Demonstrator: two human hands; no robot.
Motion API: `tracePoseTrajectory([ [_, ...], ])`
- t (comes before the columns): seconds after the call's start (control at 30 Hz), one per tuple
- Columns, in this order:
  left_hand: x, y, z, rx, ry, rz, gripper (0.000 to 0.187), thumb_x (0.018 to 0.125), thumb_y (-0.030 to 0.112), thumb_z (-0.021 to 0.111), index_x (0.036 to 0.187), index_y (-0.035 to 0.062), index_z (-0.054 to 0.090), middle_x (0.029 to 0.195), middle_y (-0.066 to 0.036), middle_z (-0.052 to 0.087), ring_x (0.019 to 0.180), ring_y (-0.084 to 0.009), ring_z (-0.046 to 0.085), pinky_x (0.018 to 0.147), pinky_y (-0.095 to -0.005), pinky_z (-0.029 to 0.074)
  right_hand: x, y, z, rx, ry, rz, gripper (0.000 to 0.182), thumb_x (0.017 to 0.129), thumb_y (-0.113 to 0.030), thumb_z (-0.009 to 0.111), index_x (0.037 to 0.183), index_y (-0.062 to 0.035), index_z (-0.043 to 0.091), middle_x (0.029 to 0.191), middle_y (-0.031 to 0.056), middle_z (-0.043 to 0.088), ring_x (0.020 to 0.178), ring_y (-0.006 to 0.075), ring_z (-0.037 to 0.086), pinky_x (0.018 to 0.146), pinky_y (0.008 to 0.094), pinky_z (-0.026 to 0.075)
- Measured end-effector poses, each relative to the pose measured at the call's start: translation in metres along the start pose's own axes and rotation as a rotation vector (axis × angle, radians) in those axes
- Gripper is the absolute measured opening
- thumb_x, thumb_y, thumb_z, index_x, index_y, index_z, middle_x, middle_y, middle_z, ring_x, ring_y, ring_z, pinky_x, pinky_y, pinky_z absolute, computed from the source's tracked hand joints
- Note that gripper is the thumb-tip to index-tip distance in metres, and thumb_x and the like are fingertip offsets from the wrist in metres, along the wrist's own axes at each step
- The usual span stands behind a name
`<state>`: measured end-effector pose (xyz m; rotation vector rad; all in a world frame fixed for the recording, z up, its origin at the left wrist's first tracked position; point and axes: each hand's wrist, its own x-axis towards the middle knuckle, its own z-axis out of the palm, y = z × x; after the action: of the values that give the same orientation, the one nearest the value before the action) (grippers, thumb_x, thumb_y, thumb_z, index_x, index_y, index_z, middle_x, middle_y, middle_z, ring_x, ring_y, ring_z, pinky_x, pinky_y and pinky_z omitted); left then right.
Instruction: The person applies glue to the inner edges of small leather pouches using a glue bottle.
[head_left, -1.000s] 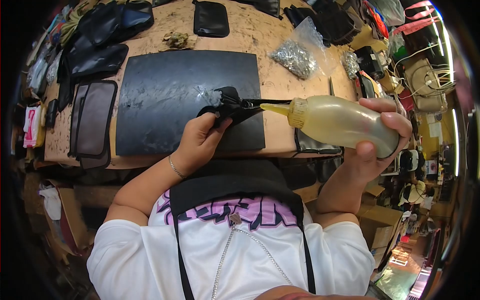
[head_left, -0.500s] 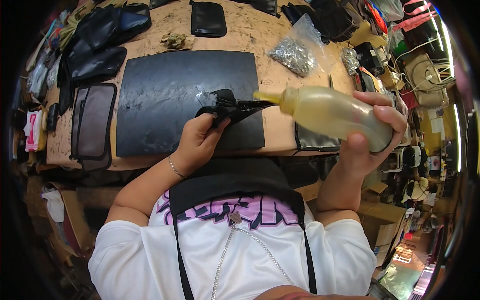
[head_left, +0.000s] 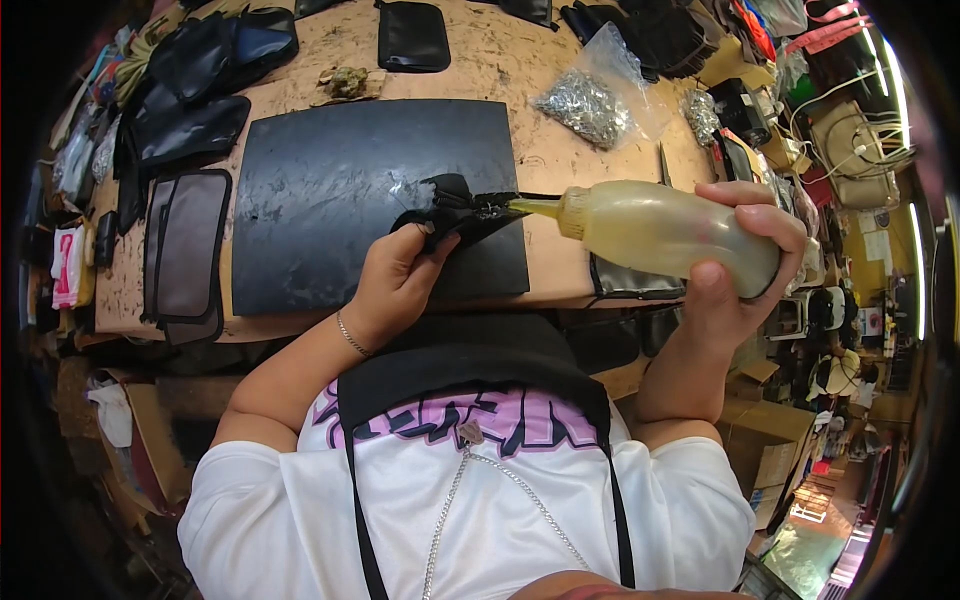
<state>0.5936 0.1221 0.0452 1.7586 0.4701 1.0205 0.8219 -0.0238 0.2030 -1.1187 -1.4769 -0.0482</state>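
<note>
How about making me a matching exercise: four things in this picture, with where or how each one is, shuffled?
Things:
1. Squeeze bottle
2. Black piece
3. Clear plastic bag
4. Large dark board

Places and states:
A. Lying flat on the table, with pale smears on top
B. Gripped by the left hand
C. Filled with many small shiny pieces
D. Held in the right hand, its nozzle pointing toward the other hand's side

Right pairs: 1-D, 2-B, 3-C, 4-A
</note>
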Motion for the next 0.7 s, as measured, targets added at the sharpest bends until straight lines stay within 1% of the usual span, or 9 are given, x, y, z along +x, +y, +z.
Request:
tracePoseTrajectory([
  [0.07,-0.003,-0.004,-0.006,0.07,-0.056,-0.066,0.007,0.096,0.005,0.063,0.095,-0.0012,0.06,0.072,-0.009,0.055,0.065,-0.0134,0.044,0.061,-0.0274,0.043,0.0,0.003,-0.003,-0.029,0.058,-0.013,0.058,0.077,-0.028,0.086,0.116,-0.0057,0.051,0.11,0.0236,0.062,0.102,0.0278,0.062,0.086,0.0366,0.052],
  [0.13,0.006,0.011,-0.002,-0.255,-0.109,-0.207,0.021,0.099,0.012,0.06,0.115,-0.0011,0.059,0.096,-0.008,0.062,0.086,-0.0135,0.054,0.079,-0.0261,0.045,0.003,0.01,-0.004,-0.089,0.134,-0.081,0.058,0.077,-0.028,0.086,0.118,-0.0071,0.05,0.112,0.0234,0.062,0.103,0.0277,0.061,0.087,0.0375,0.052],
  [0.17,0.012,0.02,-0.002,-0.42,-0.134,-0.281,0.029,0.101,0.016,0.058,0.125,-0.0011,0.058,0.108,-0.007,0.066,0.097,-0.0135,0.059,0.087,-0.0255,0.047,0.003,0.011,0.0,-0.043,0.198,-0.09,0.06,0.077,-0.027,0.086,0.119,-0.0095,0.048,0.12,0.025,0.06,0.108,0.0291,0.061,0.089,0.0386,0.054],
  [0.27,0.028,0.039,-0.016,-0.839,-0.383,-0.618,0.049,0.104,0.026,0.053,0.144,-0.0009,0.044,0.139,-0.005,0.055,0.128,-0.0177,0.051,0.109,-0.0297,0.038,0.016,0.017,0.011,0.005,0.2,-0.129,0.063,0.076,-0.026,0.088,0.121,-0.0103,0.046,0.128,0.0267,0.056,0.113,0.0302,0.06,0.09,0.0388,0.056],
  [0.3,0.032,0.045,-0.018,-0.992,-0.412,-0.729,0.052,0.105,0.031,0.049,0.146,-0.0011,0.041,0.142,-0.008,0.053,0.131,-0.019,0.051,0.11,-0.0336,0.04,0.017,0.021,0.012,0.033,0.163,-0.102,0.062,0.073,-0.017,0.089,0.118,-0.0091,0.048,0.129,0.0264,0.057,0.117,0.0303,0.06,0.09,0.0381,0.057],
  [0.4,0.035,0.039,-0.016,-1.063,-0.465,-0.789,0.052,0.108,0.032,0.039,0.15,0.0014,0.036,0.149,-0.013,0.047,0.135,-0.0241,0.049,0.113,-0.039,0.039,0.022,0.037,0.011,-0.197,0.0,-0.143,0.06,0.072,-0.009,0.089,0.117,-0.0086,0.049,0.125,0.024,0.061,0.114,0.0285,0.061,0.089,0.0368,0.057],
  [0.43,0.036,0.042,-0.016,-1.093,-0.494,-0.793,0.055,0.109,0.037,0.033,0.151,0.0021,0.035,0.15,-0.014,0.046,0.136,-0.0244,0.048,0.115,-0.0399,0.037,0.023,0.039,0.015,-0.16,-0.004,-0.104,0.055,0.072,-0.003,0.088,0.113,-0.0079,0.052,0.122,0.0215,0.063,0.112,0.0257,0.062,0.088,0.0347,0.057],
  [0.53,0.038,0.039,-0.014,-1.192,-0.531,-0.837,0.058,0.109,0.041,0.029,0.152,0.003,0.033,0.151,-0.013,0.044,0.138,-0.0244,0.046,0.117,-0.0399,0.034,0.022,0.052,0.017,-0.224,-0.03,-0.105,0.05,0.073,-0.003,0.088,0.11,-0.007,0.054,0.12,0.0193,0.064,0.107,0.0236,0.064,0.087,0.033,0.056],
  [0.7,0.036,0.038,-0.012,-1.158,-0.514,-0.779,0.062,0.108,0.046,0.026,0.154,0.0044,0.03,0.153,-0.013,0.042,0.14,-0.024,0.043,0.118,-0.0397,0.032,0.015,0.054,0.021,-0.162,-0.069,-0.06,0.046,0.074,-0.002,0.087,0.108,-0.0052,0.056,0.112,0.0156,0.066,0.101,0.023,0.066,0.086,0.0324,0.056],
])
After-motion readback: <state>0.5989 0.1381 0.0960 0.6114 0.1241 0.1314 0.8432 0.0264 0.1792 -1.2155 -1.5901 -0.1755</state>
